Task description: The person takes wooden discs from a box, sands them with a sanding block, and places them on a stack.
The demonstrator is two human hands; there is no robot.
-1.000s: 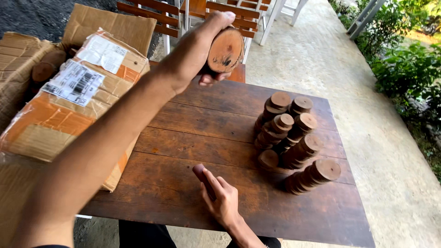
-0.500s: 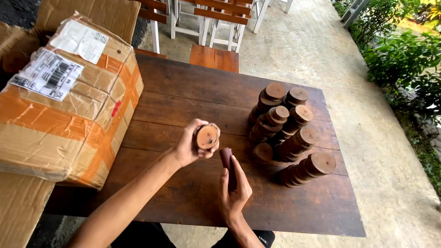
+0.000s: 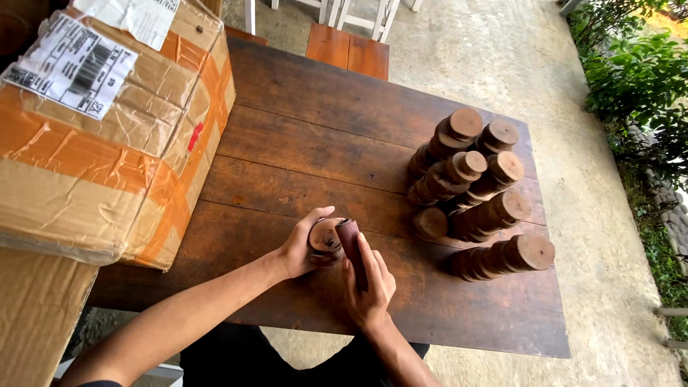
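My left hand (image 3: 301, 247) grips a round slice of wood (image 3: 325, 238), held on edge just above the dark wooden table (image 3: 301, 136). My right hand (image 3: 367, 283) holds a dark reddish-brown strip, probably sandpaper (image 3: 351, 242), pressed against the slice's right side. Both hands meet near the table's front middle. Several stacks of similar wood slices (image 3: 476, 190) stand to the right of my hands.
A large cardboard box (image 3: 107, 136) wrapped in orange tape sits on the table's left end. A wooden stool (image 3: 349, 50) stands beyond the far edge. Concrete floor and green plants (image 3: 638, 79) lie to the right.
My left hand brought the wood slice down from high above the table to the front middle. My right hand lifted the strip and pressed it against the slice.
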